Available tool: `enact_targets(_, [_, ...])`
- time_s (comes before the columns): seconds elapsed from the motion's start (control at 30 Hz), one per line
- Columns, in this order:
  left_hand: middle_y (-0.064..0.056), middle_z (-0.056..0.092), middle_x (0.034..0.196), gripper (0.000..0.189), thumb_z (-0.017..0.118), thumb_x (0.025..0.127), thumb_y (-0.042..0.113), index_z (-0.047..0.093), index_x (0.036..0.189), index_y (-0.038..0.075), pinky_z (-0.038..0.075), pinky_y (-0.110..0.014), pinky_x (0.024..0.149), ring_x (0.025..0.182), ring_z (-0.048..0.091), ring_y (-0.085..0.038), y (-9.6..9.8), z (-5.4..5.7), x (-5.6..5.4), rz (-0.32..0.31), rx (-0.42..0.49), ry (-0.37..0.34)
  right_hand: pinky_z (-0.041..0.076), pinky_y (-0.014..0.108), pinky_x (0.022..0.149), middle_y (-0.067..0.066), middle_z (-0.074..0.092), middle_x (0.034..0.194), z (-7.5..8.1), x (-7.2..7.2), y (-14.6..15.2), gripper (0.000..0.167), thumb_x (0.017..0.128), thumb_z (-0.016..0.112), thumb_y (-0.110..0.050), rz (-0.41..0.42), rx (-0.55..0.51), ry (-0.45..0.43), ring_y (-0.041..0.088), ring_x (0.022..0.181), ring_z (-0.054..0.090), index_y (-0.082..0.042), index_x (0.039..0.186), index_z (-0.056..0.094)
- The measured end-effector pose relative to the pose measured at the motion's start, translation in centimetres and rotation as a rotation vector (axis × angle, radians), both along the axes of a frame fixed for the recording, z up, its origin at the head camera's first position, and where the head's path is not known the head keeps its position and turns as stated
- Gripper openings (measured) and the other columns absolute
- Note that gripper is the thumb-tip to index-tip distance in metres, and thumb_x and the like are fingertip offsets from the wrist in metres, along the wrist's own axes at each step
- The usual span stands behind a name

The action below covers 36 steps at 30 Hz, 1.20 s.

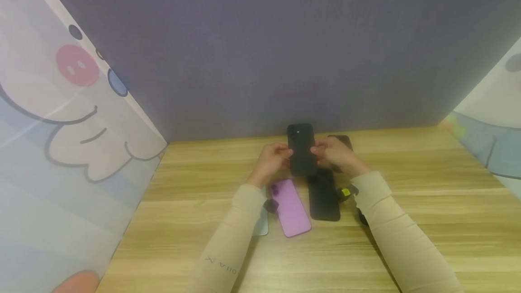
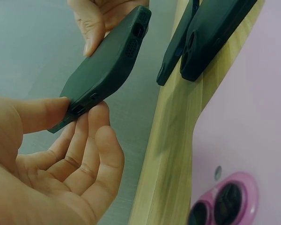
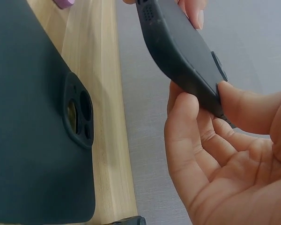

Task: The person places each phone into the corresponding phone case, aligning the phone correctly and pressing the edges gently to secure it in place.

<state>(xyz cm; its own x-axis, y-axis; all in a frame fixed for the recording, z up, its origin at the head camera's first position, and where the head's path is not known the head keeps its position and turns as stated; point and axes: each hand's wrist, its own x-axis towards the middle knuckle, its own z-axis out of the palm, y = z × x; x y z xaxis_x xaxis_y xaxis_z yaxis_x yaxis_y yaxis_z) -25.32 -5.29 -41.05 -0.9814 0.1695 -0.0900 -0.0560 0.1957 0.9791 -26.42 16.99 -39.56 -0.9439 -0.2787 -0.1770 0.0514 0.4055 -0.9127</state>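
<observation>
A purple smartphone point(image 1: 292, 210) near black ones

Just left of the purple smartphone is a pale green-blue smartphone point(image 1: 262, 226); just right, a black smartphone point(image 1: 324, 199). The held smartphone point(image 1: 302, 149) behind it is black too. Under it, the wooden table point(image 1: 191, 234) is streaky yellow-brown. Well behind it, the wall point(image 1: 260, 53) is gray. Far to its left, a white-and-blue cartoon panel point(image 1: 69, 144) has a pink pig nose point(image 1: 76, 66).

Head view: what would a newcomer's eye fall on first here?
Likely the pink phone, lying on the wooden table below the left hand and right hand. Next, the dark phone or case both hands hold, before the grey wall. Then the cartoon snout on the left panel.
</observation>
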Motion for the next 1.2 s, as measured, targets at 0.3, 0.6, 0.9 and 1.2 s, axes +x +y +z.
enact_targets(0.3, [-0.023, 0.072, 0.115, 0.028, 0.066, 0.098, 0.009, 0.066, 0.123, -0.004, 0.064, -0.034, 0.077, 0.081, 0.071, -0.021, 0.0, 0.2, 0.1, -0.015, 0.025, 0.005, 0.062, 0.036, 0.076, 0.012, 0.066, 0.098, -0.1, -0.2, 0.2, 0.031, 0.102, 0.059, -0.013, -0.016, 0.032, 0.036, 0.017, 0.078, 0.065, 0.011, 0.121, 0.059])
enact_targets(0.6, [-0.023, 0.072, 0.112, 0.029, 0.061, 0.097, 0.001, 0.065, 0.125, -0.006, 0.064, -0.033, 0.077, 0.077, 0.070, -0.016, -0.1, 0.3, 0.2, -0.029, 0.060, 0.005, 0.059, 0.041, 0.083, 0.011, 0.071, 0.096, -0.1, -0.4, 0.9, 0.031, 0.102, 0.058, -0.013, -0.034, 0.028, 0.051, 0.019, 0.078, 0.067, 0.010, 0.122, 0.060])
enact_targets(0.9, [-0.026, 0.069, 0.118, 0.031, 0.060, 0.098, 0.002, 0.063, 0.127, -0.007, 0.063, -0.044, 0.087, 0.099, 0.071, -0.043, -0.2, 0.4, 0.3, -0.028, 0.044, -0.011, 0.059, 0.045, 0.089, 0.011, 0.069, 0.101, -0.2, -0.4, 1.4, 0.033, 0.104, 0.056, -0.013, -0.063, 0.016, 0.072, 0.016, 0.082, 0.065, 0.013, 0.124, 0.057])
enact_targets(1.2, [-0.024, 0.070, 0.114, 0.027, 0.061, 0.097, 0.003, 0.066, 0.122, -0.005, 0.063, -0.040, 0.084, 0.106, 0.067, -0.050, -0.3, 0.5, 0.4, -0.012, 0.054, -0.008, 0.052, 0.054, 0.106, 0.038, 0.048, 0.142, -0.5, -0.5, 1.9, 0.053, 0.106, 0.049, -0.012, -0.109, -0.006, 0.031, 0.044, 0.119, 0.060, 0.018, 0.147, 0.033])
